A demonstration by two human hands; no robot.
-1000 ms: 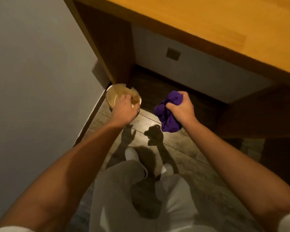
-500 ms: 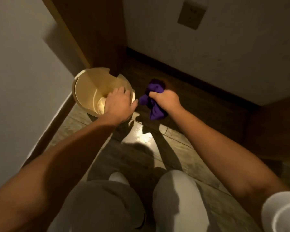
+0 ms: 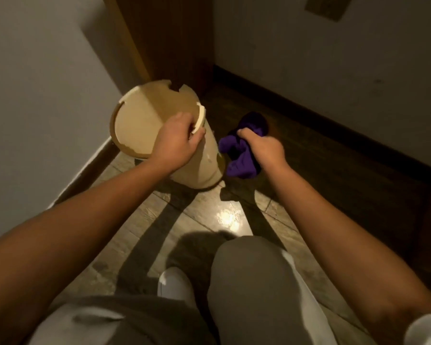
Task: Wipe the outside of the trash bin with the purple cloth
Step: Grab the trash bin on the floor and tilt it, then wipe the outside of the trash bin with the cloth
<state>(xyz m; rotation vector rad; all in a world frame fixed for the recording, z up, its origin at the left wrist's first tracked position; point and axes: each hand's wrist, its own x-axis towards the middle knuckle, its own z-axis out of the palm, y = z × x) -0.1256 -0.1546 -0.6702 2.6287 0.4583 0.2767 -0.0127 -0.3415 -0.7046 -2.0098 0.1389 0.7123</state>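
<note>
A cream trash bin (image 3: 204, 168) stands on the wooden floor, tilted with its open mouth toward the left wall. My left hand (image 3: 177, 143) grips its rim on the near right side. My right hand (image 3: 264, 150) is closed around a bunched purple cloth (image 3: 239, 158). The cloth sits just to the right of the bin's outer wall, close to it or touching it; I cannot tell which.
A white wall (image 3: 35, 95) with a dark baseboard runs along the left. A dark wooden desk leg (image 3: 169, 38) stands behind the bin. The back wall (image 3: 321, 58) carries a socket plate (image 3: 326, 6). My knees and a white shoe (image 3: 172, 285) are below.
The view has dropped closer to the floor. The bin has tipped further toward the left wall and its side shows. My right hand has brought the cloth down beside the bin's wall.
</note>
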